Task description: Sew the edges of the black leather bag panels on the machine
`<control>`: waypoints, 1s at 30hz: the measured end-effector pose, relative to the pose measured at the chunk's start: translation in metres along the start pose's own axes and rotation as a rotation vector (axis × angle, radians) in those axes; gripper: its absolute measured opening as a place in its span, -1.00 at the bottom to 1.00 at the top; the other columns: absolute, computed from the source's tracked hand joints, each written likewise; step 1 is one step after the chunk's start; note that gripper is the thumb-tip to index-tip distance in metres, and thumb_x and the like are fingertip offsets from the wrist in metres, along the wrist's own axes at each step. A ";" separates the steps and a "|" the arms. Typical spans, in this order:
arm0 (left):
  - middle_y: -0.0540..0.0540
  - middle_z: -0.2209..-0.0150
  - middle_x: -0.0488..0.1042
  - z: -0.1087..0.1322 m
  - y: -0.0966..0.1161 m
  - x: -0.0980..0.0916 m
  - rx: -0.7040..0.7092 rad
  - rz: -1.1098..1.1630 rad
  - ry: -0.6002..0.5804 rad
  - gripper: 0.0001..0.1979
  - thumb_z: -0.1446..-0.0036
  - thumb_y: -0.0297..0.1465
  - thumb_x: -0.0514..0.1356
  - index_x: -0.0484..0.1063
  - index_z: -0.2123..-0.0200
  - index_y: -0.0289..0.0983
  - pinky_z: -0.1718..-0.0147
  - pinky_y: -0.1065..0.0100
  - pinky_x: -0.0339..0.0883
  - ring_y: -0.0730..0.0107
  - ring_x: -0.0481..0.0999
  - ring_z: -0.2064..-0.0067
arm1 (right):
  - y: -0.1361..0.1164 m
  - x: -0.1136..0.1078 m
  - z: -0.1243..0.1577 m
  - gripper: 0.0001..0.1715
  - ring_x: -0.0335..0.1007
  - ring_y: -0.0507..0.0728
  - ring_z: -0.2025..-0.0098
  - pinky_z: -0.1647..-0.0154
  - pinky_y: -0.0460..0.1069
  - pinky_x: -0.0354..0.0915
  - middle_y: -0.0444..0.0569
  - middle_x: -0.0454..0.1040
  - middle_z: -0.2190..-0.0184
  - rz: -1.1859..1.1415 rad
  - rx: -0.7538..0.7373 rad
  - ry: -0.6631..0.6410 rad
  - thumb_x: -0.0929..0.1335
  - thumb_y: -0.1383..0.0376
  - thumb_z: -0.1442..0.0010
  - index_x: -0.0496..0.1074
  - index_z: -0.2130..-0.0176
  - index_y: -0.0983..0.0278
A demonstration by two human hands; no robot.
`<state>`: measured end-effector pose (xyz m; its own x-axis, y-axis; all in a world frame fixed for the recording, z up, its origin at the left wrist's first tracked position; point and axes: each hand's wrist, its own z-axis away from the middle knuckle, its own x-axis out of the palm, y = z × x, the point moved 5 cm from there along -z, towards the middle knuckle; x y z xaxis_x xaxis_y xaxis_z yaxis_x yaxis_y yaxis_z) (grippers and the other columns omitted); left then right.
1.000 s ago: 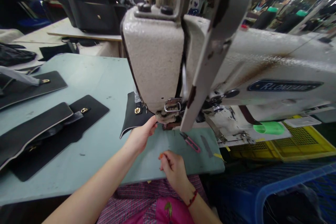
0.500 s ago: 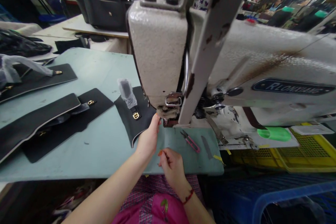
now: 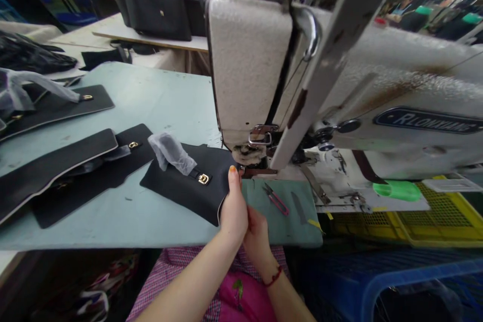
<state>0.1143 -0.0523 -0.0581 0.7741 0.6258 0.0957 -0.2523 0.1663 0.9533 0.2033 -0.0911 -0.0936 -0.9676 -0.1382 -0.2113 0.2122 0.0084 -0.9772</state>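
Note:
A black leather panel (image 3: pixel 179 192) lies under the sewing machine head (image 3: pixel 251 70), its right edge at the presser foot. On it sit a gold buckle (image 3: pixel 204 178) and a strap wrapped in clear plastic (image 3: pixel 171 155). My left hand (image 3: pixel 234 206) grips the panel's near right edge, thumb on top, close to the needle area. Directly behind and below it is my right hand (image 3: pixel 257 229), fingers curled in; my left hand covers its fingertips, so what they hold is hidden. Pink-handled thread snips (image 3: pixel 276 198) lie on the table to the right.
More black panels with gold fittings (image 3: pixel 86 176) are spread over the green tabletop (image 3: pixel 166 95) at left. Black bags (image 3: pixel 154 5) stand on a bench behind. A yellow crate (image 3: pixel 445 216) and a blue crate (image 3: pixel 362 274) are at lower right.
The panel has turned so its strap points to the upper left. My left hand has moved right and nearer me along its edge, and my right hand has come up against the left.

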 end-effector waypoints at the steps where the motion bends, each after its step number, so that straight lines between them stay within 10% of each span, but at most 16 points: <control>1: -0.17 0.28 0.49 0.010 0.001 -0.005 -0.023 -0.003 -0.029 -0.52 -0.22 0.01 0.05 0.49 0.20 -0.27 0.17 0.23 0.37 0.22 0.48 0.18 | -0.003 -0.004 -0.002 -0.75 0.32 0.04 0.46 0.48 -0.12 0.23 -0.05 0.48 0.48 -0.032 0.022 0.024 0.27 0.26 -0.23 0.46 0.37 0.33; 7: -0.05 0.43 0.37 0.072 0.011 -0.084 0.229 -0.173 -0.462 -0.76 -0.28 -0.22 0.06 0.43 0.33 -0.20 0.35 0.34 0.35 0.32 0.39 0.36 | -0.038 -0.015 -0.029 -0.55 0.45 0.11 0.32 0.45 -0.10 0.36 0.07 0.52 0.32 -0.292 0.137 0.082 0.21 0.03 -0.32 0.47 0.22 0.32; 11: -0.15 0.01 0.37 0.008 0.037 -0.153 0.517 -0.568 -0.332 -0.77 -0.31 -0.30 0.00 0.30 0.00 -0.08 -0.03 0.06 0.33 0.12 0.41 -0.01 | -0.067 0.004 -0.054 -0.44 0.22 0.02 0.51 0.58 -0.13 0.20 -0.11 0.27 0.56 -0.293 0.134 -0.016 0.23 -0.08 -0.26 0.28 0.52 0.28; 16: -0.28 -0.33 0.08 -0.095 0.076 -0.119 0.965 -1.059 -0.728 -0.37 -0.27 -0.14 0.02 -0.06 -0.35 -0.12 -0.23 -0.18 0.04 -0.16 0.06 -0.34 | -0.083 0.020 -0.066 -0.43 -0.08 -0.05 0.55 0.57 -0.11 -0.09 -0.21 0.01 0.63 -0.128 0.048 0.061 0.24 0.00 -0.27 0.05 0.59 0.26; 21: -0.37 -0.32 0.12 -0.119 0.088 -0.069 1.210 -1.181 -1.133 -0.03 -0.09 0.13 0.11 -0.16 -0.40 -0.20 -0.19 -0.08 0.14 -0.22 0.18 -0.28 | -0.080 0.023 -0.063 -0.47 -0.07 -0.05 0.55 0.56 -0.09 -0.13 -0.20 0.01 0.64 -0.076 0.049 0.104 0.21 0.05 -0.28 0.06 0.60 0.27; 30: -0.37 -0.17 0.29 -0.083 0.099 -0.066 1.198 -1.324 -1.014 -0.12 -0.12 0.10 0.11 0.00 -0.35 -0.25 -0.06 0.06 0.31 -0.07 0.38 -0.11 | -0.082 0.009 -0.063 -0.47 -0.11 -0.05 0.55 0.55 -0.09 -0.15 -0.20 -0.04 0.63 0.009 0.049 0.065 0.22 0.05 -0.26 0.02 0.60 0.27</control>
<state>-0.0098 -0.0139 0.0059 0.2118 -0.0573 -0.9756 0.7136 -0.6731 0.1944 0.1682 -0.0306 -0.0172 -0.9722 -0.0739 -0.2224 0.2257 -0.0392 -0.9734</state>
